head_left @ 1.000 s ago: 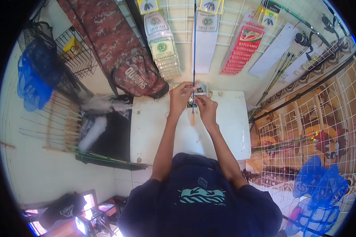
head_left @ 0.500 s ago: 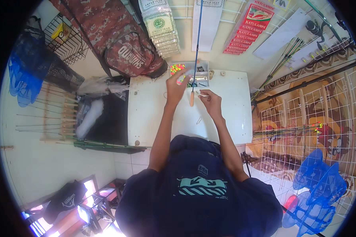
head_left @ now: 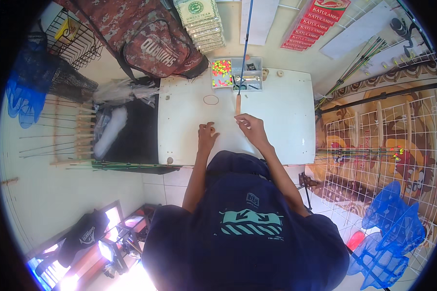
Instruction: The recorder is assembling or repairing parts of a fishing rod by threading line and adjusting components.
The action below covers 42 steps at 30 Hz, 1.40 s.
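A slim blue rod [head_left: 245, 39] with a pale wooden handle [head_left: 238, 103] stands over the white table [head_left: 281, 116]. Just below the handle's end, my right hand [head_left: 251, 130] has its fingertips pinched on something small that I cannot make out. My left hand [head_left: 207, 137], farther down the table, has curled fingers round a small tan round object [head_left: 212, 130]. Behind them is a compartment tray [head_left: 258, 62] holding pink and yellow floats [head_left: 222, 71], black pieces and small fittings. A thin dark loop [head_left: 210, 100] lies flat left of the handle.
A camouflage rod bag [head_left: 155, 41] and hanging packets [head_left: 198, 24] are at the back. A dark surface with plastic wrapping [head_left: 111, 131] adjoins the table's left. Wire grids [head_left: 374, 131], rods and blue nets [head_left: 388, 208] are on the right; small round pieces [head_left: 279, 73] sit by the tray.
My left hand has left the rod and moved down toward me. My right hand has shifted slightly lower, below the handle. The tray and loop are now fully uncovered, and the view has shifted.
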Motion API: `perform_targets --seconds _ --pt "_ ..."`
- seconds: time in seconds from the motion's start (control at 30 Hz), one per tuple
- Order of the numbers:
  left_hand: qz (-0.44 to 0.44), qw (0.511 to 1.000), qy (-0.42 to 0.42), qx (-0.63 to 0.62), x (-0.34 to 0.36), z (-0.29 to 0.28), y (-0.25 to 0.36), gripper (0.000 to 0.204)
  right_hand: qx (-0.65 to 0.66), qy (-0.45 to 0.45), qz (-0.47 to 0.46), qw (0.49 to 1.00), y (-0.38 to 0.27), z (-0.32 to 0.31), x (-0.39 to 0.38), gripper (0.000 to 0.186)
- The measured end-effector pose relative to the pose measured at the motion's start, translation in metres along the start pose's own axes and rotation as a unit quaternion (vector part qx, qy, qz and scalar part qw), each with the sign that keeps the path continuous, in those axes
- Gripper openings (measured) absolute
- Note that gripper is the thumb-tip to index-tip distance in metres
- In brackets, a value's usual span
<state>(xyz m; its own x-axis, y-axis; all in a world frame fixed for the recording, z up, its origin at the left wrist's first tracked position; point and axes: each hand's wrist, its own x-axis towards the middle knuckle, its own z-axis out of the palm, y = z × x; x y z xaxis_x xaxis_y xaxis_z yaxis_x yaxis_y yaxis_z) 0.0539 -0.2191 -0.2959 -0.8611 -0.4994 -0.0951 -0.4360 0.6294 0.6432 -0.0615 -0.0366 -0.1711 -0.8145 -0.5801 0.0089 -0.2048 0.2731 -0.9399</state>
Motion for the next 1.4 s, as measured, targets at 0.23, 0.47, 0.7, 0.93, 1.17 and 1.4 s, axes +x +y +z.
perform_targets --seconds 0.23,0.47,0.7,0.93,1.17,1.4 --pt "-0.065 0.966 0.052 -0.244 -0.002 -0.034 0.026 0.029 -0.010 0.005 -0.114 0.993 -0.033 0.005 0.007 0.024" --pt "0.094 0.904 0.058 -0.413 -0.015 -0.133 0.129 0.037 -0.028 0.010 -0.221 0.975 -0.110 0.008 0.014 0.046" --pt "0.088 0.902 0.083 -0.414 -0.014 -0.165 0.153 0.039 -0.058 -0.130 -0.143 0.980 -0.104 -0.020 0.011 0.022" --pt "0.024 0.856 0.095 -0.507 -0.014 -0.169 0.152 0.039 0.145 0.040 -0.039 0.988 -0.084 -0.054 -0.012 0.018" --pt "0.033 0.824 0.044 -0.564 -0.014 -0.160 0.144 0.035 0.181 0.102 -0.036 0.978 -0.089 -0.063 -0.017 0.022" --pt "-0.041 0.665 0.062 -0.743 -0.011 -0.154 0.131 0.032 0.123 0.208 -0.046 0.969 -0.063 -0.069 -0.022 0.021"
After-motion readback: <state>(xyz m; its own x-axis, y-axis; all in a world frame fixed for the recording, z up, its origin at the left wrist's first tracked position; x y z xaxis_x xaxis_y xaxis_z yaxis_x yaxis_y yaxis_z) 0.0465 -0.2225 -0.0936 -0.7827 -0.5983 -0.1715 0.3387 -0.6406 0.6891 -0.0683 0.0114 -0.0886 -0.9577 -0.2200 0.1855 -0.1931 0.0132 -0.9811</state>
